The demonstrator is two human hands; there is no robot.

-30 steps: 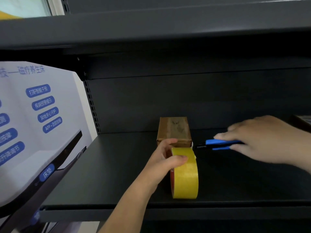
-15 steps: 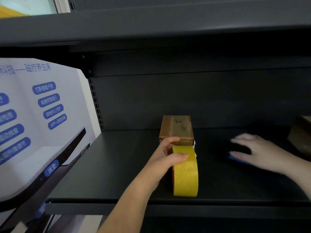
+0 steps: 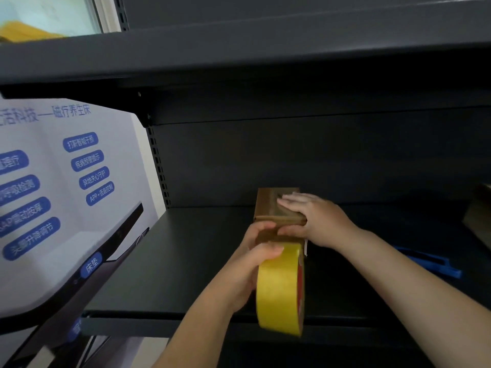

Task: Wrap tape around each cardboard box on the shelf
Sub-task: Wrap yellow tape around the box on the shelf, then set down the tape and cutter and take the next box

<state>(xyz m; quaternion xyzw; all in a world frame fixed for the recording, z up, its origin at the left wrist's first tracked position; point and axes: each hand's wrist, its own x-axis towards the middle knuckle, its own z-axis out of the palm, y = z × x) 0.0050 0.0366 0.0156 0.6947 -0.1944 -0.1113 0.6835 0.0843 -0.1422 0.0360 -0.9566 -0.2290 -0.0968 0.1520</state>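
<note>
Cardboard box (image 3: pixel 268 205) sits mid-shelf, toward the back of a dark grey metal shelf (image 3: pixel 186 261); another shelf board overhead, slotted upright at left. Left of the unit, a white printed panel (image 3: pixel 53 181) with blue labels, window edge above it. Second cardboard box (image 3: pixel 478 211) partly visible at far right. Yellow tape roll (image 3: pixel 279 288) upright at the shelf's front edge, just before the box. Left hand (image 3: pixel 252 264) fingers curled, gripping the roll. Right hand (image 3: pixel 316 221) flat, fingers straight, pressing the box top. Blue tool (image 3: pixel 430 264) lies on the shelf at right.

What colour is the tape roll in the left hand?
Yellow tape roll, with a red inner edge; the head view shows it.
</note>
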